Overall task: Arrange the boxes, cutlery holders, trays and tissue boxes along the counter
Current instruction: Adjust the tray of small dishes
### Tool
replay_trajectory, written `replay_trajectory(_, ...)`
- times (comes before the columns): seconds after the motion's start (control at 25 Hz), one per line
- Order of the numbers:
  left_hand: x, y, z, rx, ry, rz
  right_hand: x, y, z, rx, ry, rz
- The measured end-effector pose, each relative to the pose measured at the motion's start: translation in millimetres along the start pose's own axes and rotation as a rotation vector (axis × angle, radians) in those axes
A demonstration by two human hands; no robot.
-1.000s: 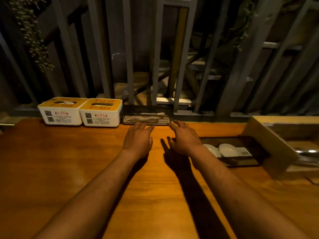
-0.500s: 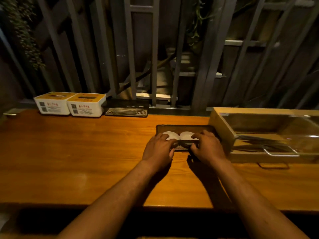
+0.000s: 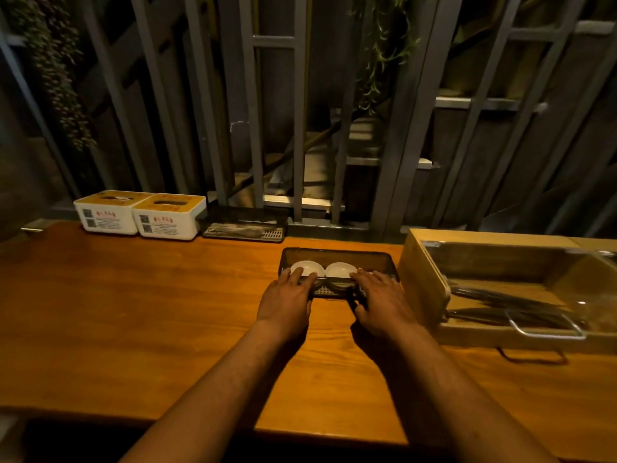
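Observation:
A dark tray (image 3: 337, 254) holding two white bowls (image 3: 340, 269) lies on the wooden counter (image 3: 133, 312), just left of a wooden cutlery box (image 3: 422, 272). My left hand (image 3: 287, 299) grips the tray's near left end, fingers over the left bowl's rim. Gripping the near right end is my right hand (image 3: 380, 300). At the back left, two white tissue boxes with yellow tops (image 3: 107, 213) (image 3: 168, 218) stand side by side. A second dark tray (image 3: 245, 227) lies against the back edge right of them.
The cutlery box has a clear lid with a metal handle (image 3: 547, 329) and dark utensils (image 3: 500, 299) inside. Grey metal bars (image 3: 257, 128) and hanging plants rise behind the counter. The counter's front edge (image 3: 200, 419) runs below my forearms.
A second ago my hands were at the back tray beside the tissue boxes. They have come right and nearer onto the tray with bowls, where they have stayed for the last half second.

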State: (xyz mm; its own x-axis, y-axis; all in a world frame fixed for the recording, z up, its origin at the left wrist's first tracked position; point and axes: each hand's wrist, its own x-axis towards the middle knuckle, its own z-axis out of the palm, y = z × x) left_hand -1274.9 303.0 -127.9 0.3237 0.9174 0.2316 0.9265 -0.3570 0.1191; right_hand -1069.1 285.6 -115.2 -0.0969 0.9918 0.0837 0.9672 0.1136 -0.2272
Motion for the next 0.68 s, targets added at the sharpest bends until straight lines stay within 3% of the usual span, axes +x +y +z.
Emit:
replay_trajectory(0.28,91.5,-37.6,20.1,0.035,-0.111,-0.034,94.2,0.5,13.4,-0.005,-0.004,0.057)
replay_trajectory(0.68,175.6,-58.1,44.8,0.015,-0.151,-0.029,175.0,17.4,16.6,-0.056,-0.032,0.089)
